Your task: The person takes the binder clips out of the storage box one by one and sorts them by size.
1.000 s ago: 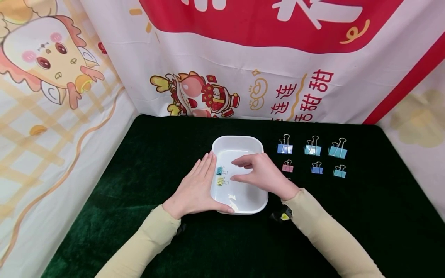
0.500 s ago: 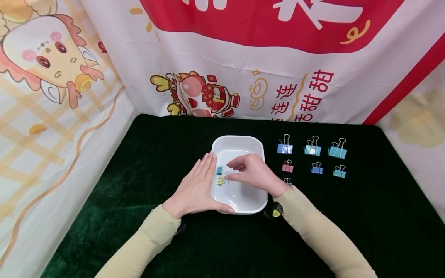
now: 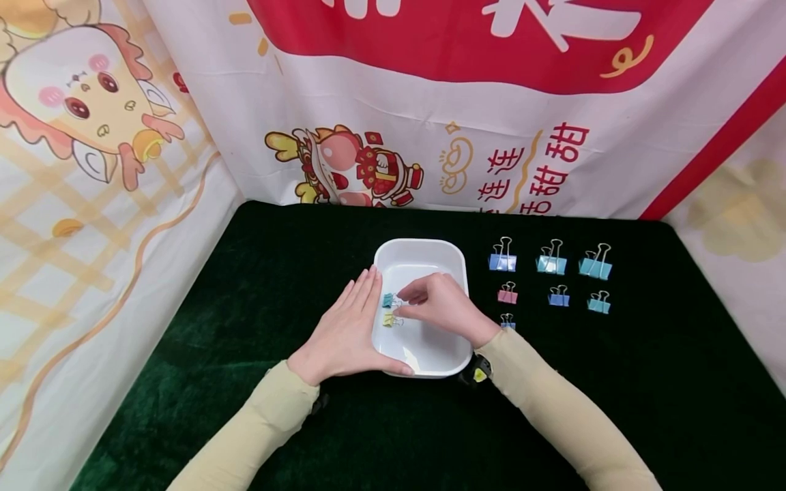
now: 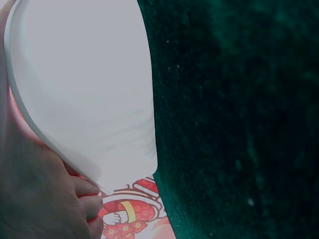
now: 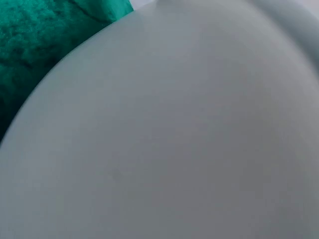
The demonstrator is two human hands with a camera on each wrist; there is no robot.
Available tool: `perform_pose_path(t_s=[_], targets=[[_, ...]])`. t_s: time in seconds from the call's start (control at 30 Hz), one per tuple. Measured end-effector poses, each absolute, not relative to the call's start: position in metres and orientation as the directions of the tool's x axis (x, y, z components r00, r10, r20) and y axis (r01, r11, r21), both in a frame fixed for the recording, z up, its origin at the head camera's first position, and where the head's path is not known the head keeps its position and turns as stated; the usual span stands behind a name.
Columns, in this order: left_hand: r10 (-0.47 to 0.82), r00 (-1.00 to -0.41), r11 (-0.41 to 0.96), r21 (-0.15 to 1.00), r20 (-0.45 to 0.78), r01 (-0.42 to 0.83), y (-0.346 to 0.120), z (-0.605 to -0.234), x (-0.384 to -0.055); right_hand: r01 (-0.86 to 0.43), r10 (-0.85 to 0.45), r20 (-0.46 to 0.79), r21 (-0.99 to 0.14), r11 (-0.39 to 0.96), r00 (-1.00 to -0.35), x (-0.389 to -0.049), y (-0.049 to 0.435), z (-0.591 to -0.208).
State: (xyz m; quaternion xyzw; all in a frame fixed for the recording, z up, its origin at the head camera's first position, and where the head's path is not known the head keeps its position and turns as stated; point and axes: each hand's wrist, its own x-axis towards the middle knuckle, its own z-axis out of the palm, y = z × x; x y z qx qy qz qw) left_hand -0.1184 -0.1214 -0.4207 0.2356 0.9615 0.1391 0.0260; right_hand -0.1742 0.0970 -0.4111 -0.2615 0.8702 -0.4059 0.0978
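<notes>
A white plastic box point(image 3: 426, 351) stands on the dark cloth in the head view. Along its left side lies my left hand point(image 3: 344, 334), fingers straight against the wall and thumb along the near rim; the left wrist view also shows this hand at the box's outer wall. Inside are a small teal binder clip point(image 3: 387, 301) and a small yellow binder clip point(image 3: 388, 320), side by side near the left wall. My right hand point(image 3: 442, 307) reaches over the box, its bent index finger and thumb parted right at the clips' wire handles. The right wrist view shows mostly the box's wall.
Right of the box, larger clips form a back row, among them a blue binder clip point(image 3: 502, 262). Smaller ones sit in front, including a pink binder clip point(image 3: 507, 297). Another small blue binder clip point(image 3: 507, 320) is partly hidden by the right sleeve. A printed curtain point(image 3: 368, 95) hangs behind.
My right hand has moved left inside the box, bringing its fingertips to the clips' handles and uncovering a small blue clip by the sleeve. My left hand and the box stay put.
</notes>
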Motion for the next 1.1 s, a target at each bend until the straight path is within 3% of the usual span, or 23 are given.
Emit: perform_pose_path(t_s=[0.6,1.1], targets=[[0.462,-0.887,0.85,0.276,0.018,0.448,-0.122,-0.419,-0.12,-0.345,-0.501,-0.037,-0.681,0.646,-0.865,-0.174,0.085,-0.413],[0.468,-0.884,0.844,0.292,0.009,0.45,-0.122,-0.42,-0.119,-0.355,-0.519,-0.052,-0.672,0.65,-0.853,-0.174,0.086,-0.418]])
